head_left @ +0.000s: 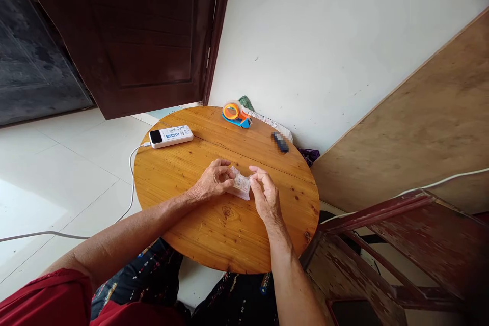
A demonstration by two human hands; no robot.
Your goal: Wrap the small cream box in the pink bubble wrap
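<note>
You hold a small clear packet [241, 185] between both hands, low over the middle of the round wooden counter [198, 234]. Your left hand [212, 181] pinches its left edge with the fingers curled in, and your right hand [263, 192] pinches the right edge between thumb and forefinger, so the packet stays stretched flat with its printed label facing up at you. Both wrists rest on or just above the wood, which likely steadies such fine finger work.

The other things lie well apart, toward the far rim, out of your hands' way: a white power bank [170, 136] at the left with its white cable [130, 183] trailing off the edge to the floor, an orange and blue tape dispenser [236, 113] near the wall, and a small dark object [280, 142] to its right, too blurred to tell what it is.
</note>
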